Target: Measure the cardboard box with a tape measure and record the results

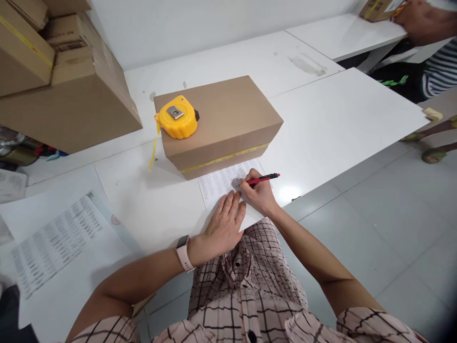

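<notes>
My right hand (260,193) grips a red and black pen (264,179), its tip end down by a printed sheet (217,183) with rows of small text. Flat on the lower part of that sheet lies my left hand (224,221), fingers stretched out. Just beyond the hands stands a closed cardboard box (224,114) with a yellow tape measure strip (224,158) along its near side; the sheet's far edge meets the box's base. On the box's top left rests a yellow tape measure (178,119), metal clip facing up, a yellow strap hanging from it.
Larger cardboard boxes (71,105) are stacked at the left back. More printed papers (60,238) lie on the white table (321,124) at the left. At upper right, another person's hand (417,21) is by a small box (378,10).
</notes>
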`<state>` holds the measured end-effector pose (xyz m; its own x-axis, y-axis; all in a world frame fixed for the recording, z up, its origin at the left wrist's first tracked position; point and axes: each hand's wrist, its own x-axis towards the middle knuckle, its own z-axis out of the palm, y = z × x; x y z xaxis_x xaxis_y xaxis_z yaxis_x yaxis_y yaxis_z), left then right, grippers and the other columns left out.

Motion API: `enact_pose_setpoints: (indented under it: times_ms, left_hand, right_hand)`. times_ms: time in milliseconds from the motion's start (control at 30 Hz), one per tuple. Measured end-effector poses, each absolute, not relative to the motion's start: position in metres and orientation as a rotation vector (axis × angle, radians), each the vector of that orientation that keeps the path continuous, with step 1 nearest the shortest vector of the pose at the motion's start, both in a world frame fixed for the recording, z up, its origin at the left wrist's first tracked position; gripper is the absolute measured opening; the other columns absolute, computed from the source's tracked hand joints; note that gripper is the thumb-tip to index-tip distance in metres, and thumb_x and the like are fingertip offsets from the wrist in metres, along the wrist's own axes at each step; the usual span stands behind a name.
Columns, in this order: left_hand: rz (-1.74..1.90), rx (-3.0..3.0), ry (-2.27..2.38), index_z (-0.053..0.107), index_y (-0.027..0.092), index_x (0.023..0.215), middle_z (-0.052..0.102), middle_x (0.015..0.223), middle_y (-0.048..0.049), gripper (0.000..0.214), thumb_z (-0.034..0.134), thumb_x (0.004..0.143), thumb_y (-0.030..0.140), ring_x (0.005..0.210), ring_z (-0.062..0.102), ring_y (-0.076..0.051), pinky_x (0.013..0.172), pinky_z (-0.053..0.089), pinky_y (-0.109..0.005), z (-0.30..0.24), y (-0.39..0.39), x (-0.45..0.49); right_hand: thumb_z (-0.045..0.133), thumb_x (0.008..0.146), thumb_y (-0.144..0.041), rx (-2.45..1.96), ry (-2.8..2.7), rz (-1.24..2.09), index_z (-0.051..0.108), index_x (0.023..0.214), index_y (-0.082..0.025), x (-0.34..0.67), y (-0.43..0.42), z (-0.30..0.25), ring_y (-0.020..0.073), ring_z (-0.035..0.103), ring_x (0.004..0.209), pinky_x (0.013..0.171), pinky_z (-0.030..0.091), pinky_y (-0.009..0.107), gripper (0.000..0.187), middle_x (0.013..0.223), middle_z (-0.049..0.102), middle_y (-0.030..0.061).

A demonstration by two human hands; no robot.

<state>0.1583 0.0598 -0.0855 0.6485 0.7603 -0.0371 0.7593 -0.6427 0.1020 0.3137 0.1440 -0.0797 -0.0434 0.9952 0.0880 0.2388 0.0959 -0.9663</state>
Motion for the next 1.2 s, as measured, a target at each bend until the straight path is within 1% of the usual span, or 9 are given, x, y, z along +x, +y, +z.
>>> enact_pose_setpoints:
  times_ms: [300,667,800,900,967,1033,1100,1133,1200]
  left_hand:
    - [0.016,2.774,1.261,0.033,-0.003,0.150,0.023,0.162,-0.0351,0.079,0.062,0.092,0.042,0.154,0.019,-0.047,0.126,0.012,-0.055,-0.084,0.060,0.158]
    - [0.027,2.791,1.276,0.034,-0.002,0.151,0.024,0.163,-0.0336,0.080,0.062,0.092,0.044,0.154,0.020,-0.045,0.126,0.012,-0.054,-0.085,0.059,0.159]
    - [0.024,2.780,1.280,0.035,-0.001,0.151,0.023,0.164,-0.0321,0.079,0.062,0.092,0.044,0.154,0.019,-0.045,0.126,0.013,-0.054,-0.084,0.060,0.158]
    - [0.014,2.779,1.279,0.034,-0.001,0.153,0.021,0.164,-0.0314,0.079,0.061,0.093,0.043,0.155,0.018,-0.045,0.126,0.015,-0.054,-0.084,0.060,0.157]
    - [0.009,2.787,1.271,0.034,-0.001,0.153,0.022,0.164,-0.0317,0.079,0.061,0.093,0.042,0.154,0.018,-0.045,0.125,0.016,-0.055,-0.085,0.059,0.157]
    - [0.022,2.799,1.267,0.035,-0.002,0.152,0.024,0.163,-0.0324,0.079,0.062,0.093,0.043,0.154,0.021,-0.046,0.125,0.019,-0.056,-0.085,0.057,0.157]
    - [0.085,2.806,1.262,0.040,-0.002,0.148,0.030,0.161,-0.0324,0.078,0.063,0.091,0.046,0.152,0.027,-0.046,0.122,0.026,-0.056,-0.084,0.055,0.157]
    - [0.149,2.805,1.264,0.044,0.000,0.146,0.035,0.160,-0.0308,0.074,0.063,0.091,0.047,0.150,0.032,-0.044,0.121,0.030,-0.055,-0.081,0.056,0.155]
    - [0.402,2.806,1.272,0.053,0.007,0.137,0.048,0.154,-0.0247,0.058,0.061,0.092,0.044,0.144,0.044,-0.038,0.116,0.040,-0.050,-0.068,0.061,0.149]
  right_hand:
    - [0.061,0.083,-0.022,-1.321,-1.453,1.010,0.041,0.066,-0.025,0.313,0.144,-0.077,0.0115,0.038,0.056,0.055,0.031,0.031,0.026,0.057,0.040,-0.0059]
    - [0.061,0.082,-0.022,-1.310,-1.463,1.004,0.041,0.065,-0.024,0.312,0.144,-0.080,0.0119,0.039,0.057,0.056,0.032,0.030,0.026,0.058,0.041,-0.0059]
    - [0.061,0.086,-0.027,-1.318,-1.415,0.865,0.041,0.067,-0.025,0.315,0.143,-0.082,0.0125,0.040,0.057,0.056,0.034,0.030,0.027,0.060,0.042,-0.0053]
    - [0.059,0.091,-0.035,-1.388,-1.382,0.667,0.051,0.082,-0.025,0.335,0.144,-0.084,0.0145,0.047,0.062,0.059,0.038,0.030,0.016,0.073,0.054,-0.0018]
    - [0.054,0.094,-0.033,-1.458,-1.481,0.481,0.056,0.096,-0.025,0.357,0.148,-0.086,0.0177,0.054,0.073,0.065,0.042,0.033,0.009,0.088,0.061,0.0030]
    - [0.051,0.092,-0.024,-1.550,-1.669,0.263,0.060,0.105,-0.024,0.379,0.155,-0.089,0.0230,0.056,0.088,0.071,0.043,0.036,0.016,0.099,0.060,0.0081]
    - [0.051,0.086,-0.017,-1.676,-1.858,0.102,0.062,0.112,-0.022,0.396,0.163,-0.094,0.0282,0.054,0.095,0.072,0.042,0.037,0.029,0.103,0.059,0.0122]
    - [0.050,0.085,-0.014,-1.731,-1.921,0.052,0.063,0.115,-0.022,0.401,0.167,-0.096,0.0296,0.052,0.096,0.073,0.042,0.038,0.034,0.104,0.059,0.0137]
    - [0.044,0.086,-0.009,-1.788,-1.974,-0.014,0.063,0.121,-0.020,0.405,0.173,-0.101,0.0303,0.051,0.096,0.078,0.043,0.040,0.042,0.104,0.061,0.0152]
